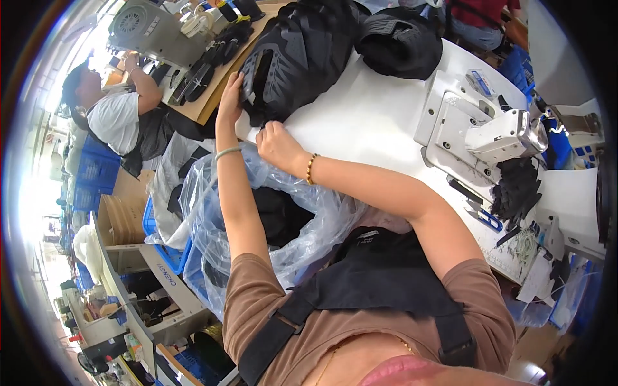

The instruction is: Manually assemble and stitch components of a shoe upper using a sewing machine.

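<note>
A nested stack of black shoe uppers (306, 55) lies at the left edge of the white table, its near end pointing toward me. My left hand (229, 103) grips the left side of that end, fingertips against the perforated black material. At the lower tip of the same stack, my right hand (280, 147) is closed, its fingers curled on the black edge. Exactly what the right fingertips pinch is hidden. Another black shoe upper (400, 44) rests to the right of the stack, apart from both hands.
Below my forearms sits a blue crate (174, 254) lined with a clear plastic bag (302, 193) holding black pieces. The white table (360, 122) carries a sewing machine (496, 135), blue-handled snips (489, 220) and black scraps (517, 186). A co-worker (119, 119) sits at another machine (154, 29) on the left.
</note>
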A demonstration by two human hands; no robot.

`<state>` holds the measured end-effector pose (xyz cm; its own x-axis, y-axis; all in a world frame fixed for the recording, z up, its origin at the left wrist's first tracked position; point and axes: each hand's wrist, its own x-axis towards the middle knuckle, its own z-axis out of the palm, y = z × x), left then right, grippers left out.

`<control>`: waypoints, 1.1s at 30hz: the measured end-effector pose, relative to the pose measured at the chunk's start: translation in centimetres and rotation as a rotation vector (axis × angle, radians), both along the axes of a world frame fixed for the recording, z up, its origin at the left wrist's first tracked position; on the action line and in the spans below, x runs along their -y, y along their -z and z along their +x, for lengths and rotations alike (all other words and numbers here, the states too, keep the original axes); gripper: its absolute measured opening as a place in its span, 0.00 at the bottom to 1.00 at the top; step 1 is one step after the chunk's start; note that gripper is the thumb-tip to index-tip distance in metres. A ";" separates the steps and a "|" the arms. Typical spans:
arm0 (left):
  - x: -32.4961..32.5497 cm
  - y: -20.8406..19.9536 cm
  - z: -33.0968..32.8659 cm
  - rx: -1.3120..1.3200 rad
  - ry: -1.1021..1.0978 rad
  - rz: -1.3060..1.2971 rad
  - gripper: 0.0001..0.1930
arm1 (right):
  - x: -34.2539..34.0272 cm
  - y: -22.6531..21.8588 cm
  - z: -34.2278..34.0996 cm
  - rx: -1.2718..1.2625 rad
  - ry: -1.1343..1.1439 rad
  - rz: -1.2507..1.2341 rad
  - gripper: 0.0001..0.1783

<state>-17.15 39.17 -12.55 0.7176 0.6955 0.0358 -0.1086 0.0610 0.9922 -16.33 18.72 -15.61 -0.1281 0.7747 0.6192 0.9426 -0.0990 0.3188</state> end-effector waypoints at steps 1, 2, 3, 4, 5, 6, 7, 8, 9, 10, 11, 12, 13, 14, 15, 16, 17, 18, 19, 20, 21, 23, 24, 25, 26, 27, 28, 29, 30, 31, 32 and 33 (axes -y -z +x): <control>-0.2 -0.5 0.9 -0.036 -0.013 0.095 0.12 | -0.6 -0.9 0.3 -0.055 0.032 -0.082 0.10; 0.0 -0.9 2.5 -0.071 -0.012 0.187 0.13 | -1.1 -1.3 1.1 -0.113 0.078 -0.168 0.10; 0.2 -1.5 3.7 -0.111 -0.075 0.336 0.14 | -1.4 -1.7 1.7 -0.139 0.076 -0.297 0.11; 0.4 -2.2 4.4 -0.104 -0.058 0.347 0.14 | -0.9 -1.8 2.0 -0.138 0.094 -0.285 0.11; 0.4 -2.9 5.4 -0.278 -0.331 0.654 0.15 | -0.4 -0.8 2.5 -0.114 0.026 -0.087 0.11; 0.6 -3.8 6.0 -0.445 -0.621 0.956 0.15 | 0.4 -0.1 2.8 -0.082 -0.051 0.110 0.11; 3.1 -5.1 7.5 -0.245 -0.688 1.058 0.15 | 2.3 0.7 4.1 -0.062 -0.133 0.155 0.12; 5.9 -6.7 8.7 0.028 -0.712 1.178 0.11 | 4.5 0.9 4.8 -0.122 -0.198 0.048 0.12; 10.2 -8.5 10.3 0.187 -0.652 1.159 0.08 | 6.9 1.0 5.7 -0.184 -0.258 -0.060 0.12; 14.8 -9.9 11.2 0.212 -0.470 1.146 0.07 | 8.8 0.8 6.4 -0.178 -0.240 -0.057 0.12; 17.0 -10.4 12.2 0.302 -0.281 1.300 0.06 | 10.3 0.3 6.3 -0.208 -0.234 -0.111 0.12; 19.6 -10.5 13.7 0.268 -0.079 1.396 0.07 | 11.8 0.0 6.5 -0.243 -0.220 -0.171 0.12; 21.4 -9.9 15.8 0.276 -0.025 1.438 0.09 | 13.2 -0.6 6.6 -0.234 -0.223 -0.169 0.12; 22.4 -9.0 17.9 0.265 -0.060 1.452 0.14 | 14.3 -1.4 6.6 -0.239 -0.179 -0.203 0.12; 23.1 -8.2 20.1 0.104 -0.123 1.513 0.17 | 15.4 -2.0 6.9 -0.243 -0.138 -0.236 0.12; 23.6 -7.5 21.7 -0.060 -0.190 1.565 0.20 | 16.7 -2.4 7.3 -0.280 -0.139 -0.216 0.11; 24.4 -6.9 22.8 -0.168 -0.110 1.515 0.23 | 18.5 -2.8 8.0 -0.319 -0.127 -0.195 0.11; 24.8 -6.4 23.7 -0.275 -0.040 1.462 0.27 | 20.3 -3.4 8.4 -0.363 -0.106 -0.188 0.10; 24.0 -5.5 24.1 -0.332 -0.033 1.397 0.26 | 21.8 -4.1 8.2 -0.404 -0.106 -0.180 0.10; 24.3 -5.1 24.4 -0.319 -0.052 1.390 0.23 | 23.6 -4.3 8.4 -0.461 -0.073 -0.176 0.10; 24.6 -4.8 24.3 -0.295 -0.072 1.382 0.22 | 25.1 -4.4 8.6 -0.521 -0.036 -0.169 0.09; 24.9 -4.6 24.4 -0.272 -0.097 1.378 0.20 | 27.3 -3.9 9.1 -0.557 0.001 -0.173 0.09; 25.0 -4.5 24.3 -0.219 -0.128 1.422 0.19 | 28.2 -3.8 9.2 -0.605 0.041 -0.184 0.09; 24.9 -4.4 24.3 -0.169 -0.160 1.466 0.18 | 28.5 -3.3 9.5 -0.601 0.039 -0.161 0.07; 25.0 -4.5 24.4 -0.168 -0.165 1.472 0.18 | 28.7 -3.2 9.6 -0.597 0.035 -0.155 0.07; 25.0 -4.5 24.3 -0.144 -0.190 1.444 0.17 | 28.8 -3.2 9.7 -0.627 0.015 -0.145 0.09; 24.9 -4.6 24.2 -0.122 -0.215 1.417 0.15 | 28.8 -3.3 9.7 -0.658 -0.006 -0.135 0.10; 25.0 -5.1 24.2 -0.110 -0.208 1.280 0.12 | 29.0 -3.3 9.9 -0.661 -0.004 -0.125 0.10; 24.9 -5.5 23.7 -0.058 -0.196 1.144 0.10 | 29.0 -3.4 10.1 -0.766 -0.018 -0.093 0.12; 24.6 -6.0 23.1 -0.022 -0.214 1.121 0.10 | 29.0 -3.5 10.2 -0.870 -0.033 -0.060 0.14; 24.3 -6.7 22.1 0.011 -0.233 1.099 0.10 | 28.9 -3.7 10.3 -0.874 -0.039 -0.052 0.14; 24.7 -7.3 21.3 0.053 -0.260 1.090 0.09 | 29.1 -3.9 10.6 -0.960 -0.020 0.007 0.15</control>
